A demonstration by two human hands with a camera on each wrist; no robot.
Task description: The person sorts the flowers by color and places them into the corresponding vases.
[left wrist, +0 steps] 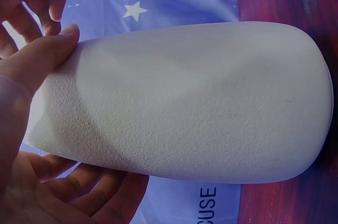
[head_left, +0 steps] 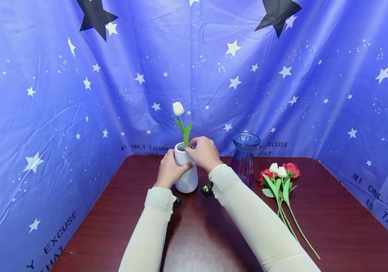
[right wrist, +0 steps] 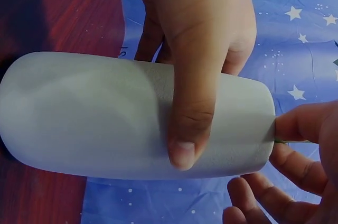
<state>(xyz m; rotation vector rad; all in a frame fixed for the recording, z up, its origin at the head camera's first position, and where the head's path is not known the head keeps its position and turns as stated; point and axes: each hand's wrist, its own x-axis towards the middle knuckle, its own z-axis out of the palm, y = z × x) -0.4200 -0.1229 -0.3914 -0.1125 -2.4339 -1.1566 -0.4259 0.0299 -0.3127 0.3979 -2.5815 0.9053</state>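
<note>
A white vase (head_left: 186, 182) stands upright on the table, and my left hand (head_left: 171, 170) grips its upper part, thumb across the near side. In the left wrist view the vase's smooth body (left wrist: 211, 102) fills most of the picture. One white tulip (head_left: 178, 108) with green leaves rises above the vase's mouth. At the rim, my right hand (head_left: 205, 153) pinches the tulip's green stem; in the right wrist view only a sliver of stem (right wrist: 281, 141) shows between thumb and finger. The stem's lower end is hidden.
To the right of the white vase stands a clear blue glass vase (head_left: 245, 151), partly behind my right forearm. Farther right, two white tulips (head_left: 281, 172) and red flowers (head_left: 291, 170) lie on the dark red wooden table (head_left: 343, 211). A blue star-patterned cloth (head_left: 194, 75) hangs around the table.
</note>
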